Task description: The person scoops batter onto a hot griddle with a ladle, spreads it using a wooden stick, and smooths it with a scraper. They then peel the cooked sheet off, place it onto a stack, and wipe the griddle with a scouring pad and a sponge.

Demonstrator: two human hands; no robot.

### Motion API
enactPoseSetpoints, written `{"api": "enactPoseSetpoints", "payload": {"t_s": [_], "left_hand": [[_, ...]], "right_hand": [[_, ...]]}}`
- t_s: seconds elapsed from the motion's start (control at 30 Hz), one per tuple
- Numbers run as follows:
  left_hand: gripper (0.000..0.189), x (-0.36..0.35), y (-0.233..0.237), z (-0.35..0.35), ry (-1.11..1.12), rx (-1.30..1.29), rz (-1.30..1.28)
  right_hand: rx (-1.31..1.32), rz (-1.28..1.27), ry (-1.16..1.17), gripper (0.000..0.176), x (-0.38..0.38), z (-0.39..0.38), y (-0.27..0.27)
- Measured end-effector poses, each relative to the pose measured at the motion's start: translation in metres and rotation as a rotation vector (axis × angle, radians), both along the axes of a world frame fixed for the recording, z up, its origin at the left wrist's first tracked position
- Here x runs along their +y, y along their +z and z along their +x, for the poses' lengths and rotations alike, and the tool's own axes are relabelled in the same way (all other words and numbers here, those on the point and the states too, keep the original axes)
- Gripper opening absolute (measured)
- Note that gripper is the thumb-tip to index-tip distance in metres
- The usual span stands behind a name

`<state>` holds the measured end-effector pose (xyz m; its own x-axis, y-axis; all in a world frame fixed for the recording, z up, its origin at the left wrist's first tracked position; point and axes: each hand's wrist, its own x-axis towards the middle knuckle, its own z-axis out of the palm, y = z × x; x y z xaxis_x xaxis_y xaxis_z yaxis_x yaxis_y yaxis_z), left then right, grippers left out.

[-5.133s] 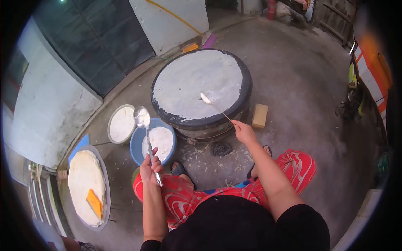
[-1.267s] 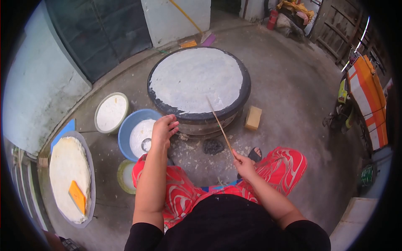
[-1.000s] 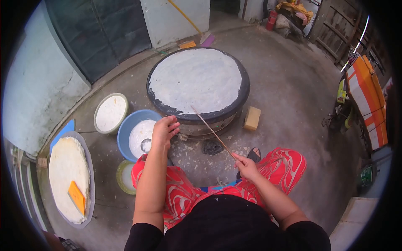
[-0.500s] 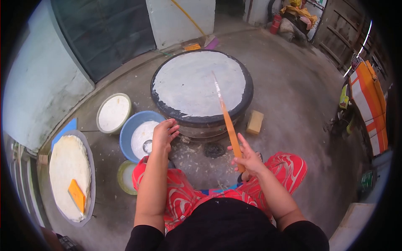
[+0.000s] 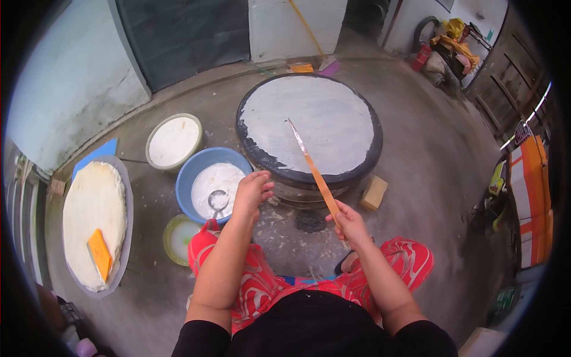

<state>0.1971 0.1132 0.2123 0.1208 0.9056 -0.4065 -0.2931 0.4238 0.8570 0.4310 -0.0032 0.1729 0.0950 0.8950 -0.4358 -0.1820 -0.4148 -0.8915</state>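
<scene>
My right hand [image 5: 350,226] is closed around the handle of a long, flat wooden spatula [image 5: 321,183], whose far blade is coated white. The blade reaches over a thin white batter sheet [image 5: 321,113] that covers most of a round black griddle [image 5: 378,134]. By the griddle's near left edge, my left hand [image 5: 253,191] hangs empty, fingers loosely bent and a little apart. Just beyond it stands a blue basin [image 5: 185,193] of white batter with a metal ladle [image 5: 218,200] in it.
A pale bowl [image 5: 150,156] of white mix and a green bowl [image 5: 169,245] of cloudy liquid flank the basin. At left, a stack of pale thin sheets [image 5: 92,202] bears an orange scraper [image 5: 100,254]. A yellowish block [image 5: 374,193] sits right of the griddle.
My right fingers have closed more firmly round the spatula, and its tip has swung left across the sheet. My left hand stays near the griddle's edge. The whole view has shifted.
</scene>
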Motion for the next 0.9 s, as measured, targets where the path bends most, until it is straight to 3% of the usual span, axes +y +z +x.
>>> {"api": "enactPoseSetpoints", "payload": {"t_s": [0.27, 0.47, 0.9], "left_hand": [[0.025, 0.005, 0.001, -0.002, 0.047, 0.013, 0.034], [0.028, -0.002, -0.011, 0.013, -0.108, 0.076, 0.034], [0.033, 0.005, -0.023, 0.019, -0.073, 0.158, 0.135]], "right_hand": [[-0.105, 0.020, 0.023, 0.044, 0.071, -0.008, 0.005], [-0.135, 0.019, 0.016, 0.046, 0.122, -0.009, 0.012], [-0.188, -0.078, -0.049, 0.044, 0.205, 0.004, -0.012]]}}
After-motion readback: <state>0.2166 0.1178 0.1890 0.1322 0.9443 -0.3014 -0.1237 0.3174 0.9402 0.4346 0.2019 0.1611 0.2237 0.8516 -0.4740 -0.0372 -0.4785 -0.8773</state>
